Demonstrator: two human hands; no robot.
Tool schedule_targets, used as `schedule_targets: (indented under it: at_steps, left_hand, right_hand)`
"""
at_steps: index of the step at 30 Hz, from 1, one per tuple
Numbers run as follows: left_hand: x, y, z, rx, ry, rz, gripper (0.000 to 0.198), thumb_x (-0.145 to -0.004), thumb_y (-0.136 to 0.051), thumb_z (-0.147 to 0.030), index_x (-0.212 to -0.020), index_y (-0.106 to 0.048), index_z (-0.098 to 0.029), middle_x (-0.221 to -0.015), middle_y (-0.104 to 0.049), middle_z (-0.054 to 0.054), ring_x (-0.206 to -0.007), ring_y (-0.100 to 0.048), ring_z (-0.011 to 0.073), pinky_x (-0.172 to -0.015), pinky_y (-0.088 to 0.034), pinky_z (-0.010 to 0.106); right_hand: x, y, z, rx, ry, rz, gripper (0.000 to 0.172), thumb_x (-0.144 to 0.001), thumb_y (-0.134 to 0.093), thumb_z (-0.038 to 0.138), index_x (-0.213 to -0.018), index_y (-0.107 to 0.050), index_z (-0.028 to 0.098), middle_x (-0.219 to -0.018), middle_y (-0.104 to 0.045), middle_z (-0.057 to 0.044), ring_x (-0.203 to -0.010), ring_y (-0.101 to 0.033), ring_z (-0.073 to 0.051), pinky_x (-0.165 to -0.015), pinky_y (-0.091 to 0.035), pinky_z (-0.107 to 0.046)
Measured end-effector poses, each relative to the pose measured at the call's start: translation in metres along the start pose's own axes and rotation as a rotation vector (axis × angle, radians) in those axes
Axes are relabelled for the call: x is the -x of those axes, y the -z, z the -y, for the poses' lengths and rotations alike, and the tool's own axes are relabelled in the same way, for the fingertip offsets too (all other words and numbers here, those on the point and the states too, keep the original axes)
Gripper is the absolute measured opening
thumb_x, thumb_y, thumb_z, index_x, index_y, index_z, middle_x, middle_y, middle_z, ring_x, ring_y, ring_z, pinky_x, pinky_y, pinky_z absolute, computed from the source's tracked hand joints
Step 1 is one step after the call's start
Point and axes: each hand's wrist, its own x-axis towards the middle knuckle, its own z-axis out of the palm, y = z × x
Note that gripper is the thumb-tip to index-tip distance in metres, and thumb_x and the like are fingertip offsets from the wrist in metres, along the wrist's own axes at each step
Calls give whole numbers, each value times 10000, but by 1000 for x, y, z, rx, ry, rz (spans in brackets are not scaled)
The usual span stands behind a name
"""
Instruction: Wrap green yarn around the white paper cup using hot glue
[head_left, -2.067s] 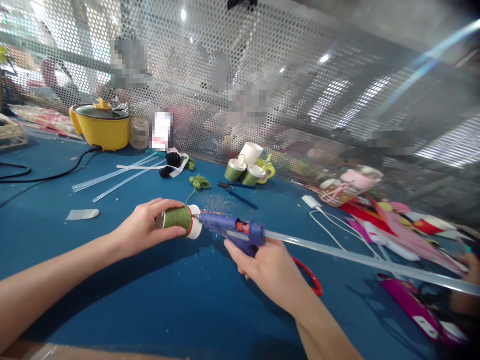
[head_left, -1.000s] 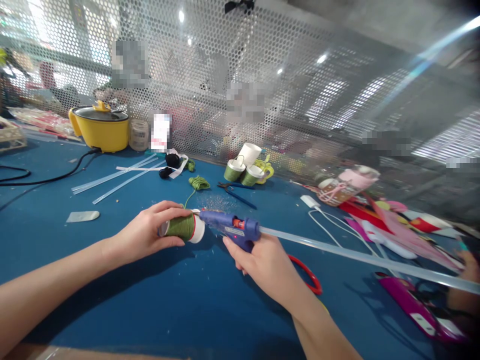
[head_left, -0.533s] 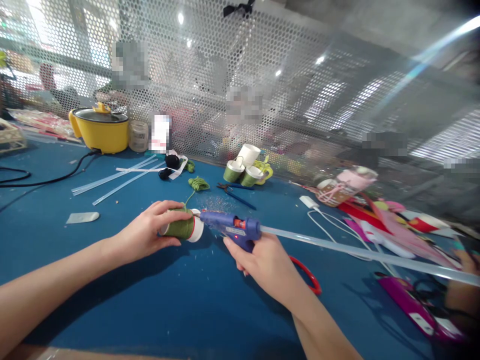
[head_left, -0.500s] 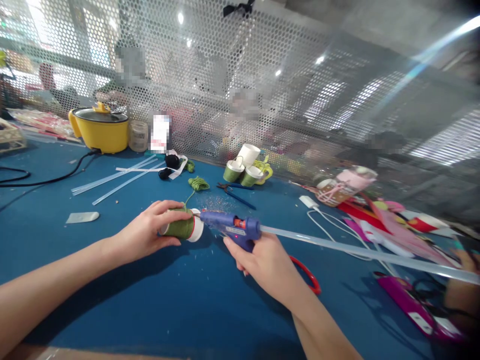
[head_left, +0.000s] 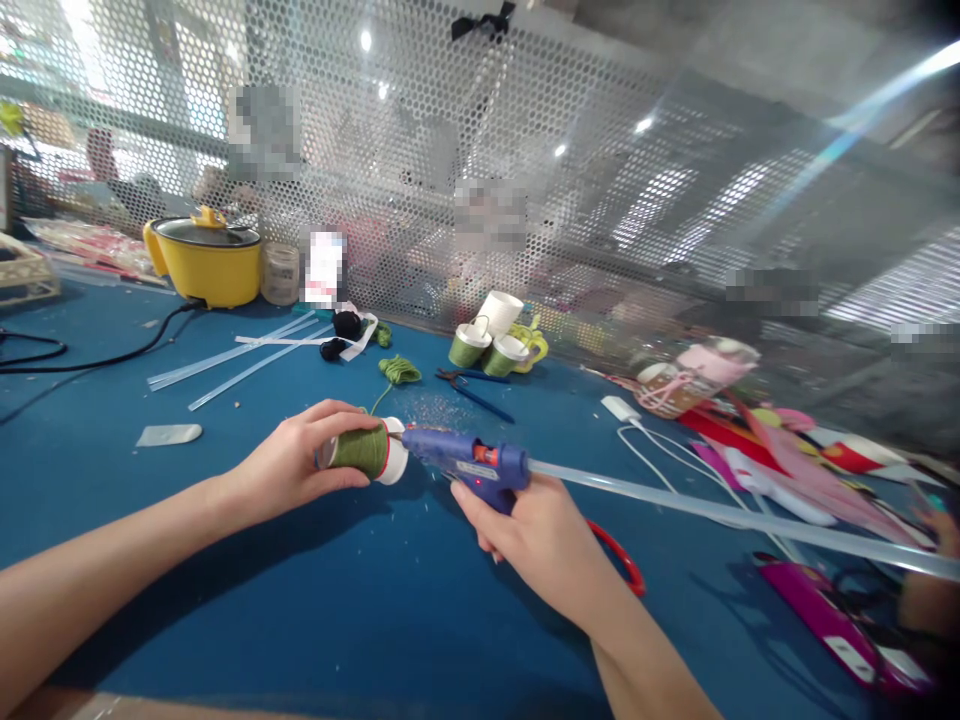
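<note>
A white paper cup wrapped in green yarn lies on its side in my left hand, its white rim turned right. A strand leads from it to a small bundle of green yarn behind. My right hand is closed round the handle of a blue hot glue gun. The gun's nozzle points left and meets or nearly meets the cup near its red-edged rim. From the back of the gun a long clear glue stick sticks out to the right.
Blue-handled pliers lie behind the gun, near green-wrapped cups. Red handles show under my right forearm. A purple power strip and another person's hand are at right. A yellow pot stands at back left.
The cup seems turned slightly in my left hand, with the yarn strand shifted. The glue gun stays at the rim. The whole view has moved a little.
</note>
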Motion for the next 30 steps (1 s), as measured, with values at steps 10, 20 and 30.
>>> schedule_targets:
  at_steps: [10, 20, 30]
  left_hand:
    - [-3, 1, -1, 153, 223, 0, 435, -756, -626, -405, -1132, -565, -196, -1103, -605, 87, -945, -604, 232, -810, -494, 345]
    - [-3, -3, 1, 299, 422, -15, 518, -716, -628, -464, -1142, -570, -176, -996, -686, 74, -839, -642, 242, -718, -519, 339]
    - [-5, -1, 1, 290, 485, -32, 503, -715, -623, -490, -1118, -589, -189, -907, -698, 57, -794, -644, 234, -668, -519, 332]
  right_hand:
    - [2, 0, -1, 41, 8, 6, 281, -806, -502, 377, -587, -475, 203, -423, -526, 40, -369, -518, -114, -402, -428, -212]
    - [4, 0, 1, 164, 78, -30, 319, -808, -488, 374, -536, -457, 209, -427, -542, 21, -418, -543, -139, -482, -442, -255]
    - [5, 3, 1, 189, 89, 14, 277, -813, -473, 377, -596, -507, 208, -437, -558, 18, -440, -559, -157, -468, -442, -263]
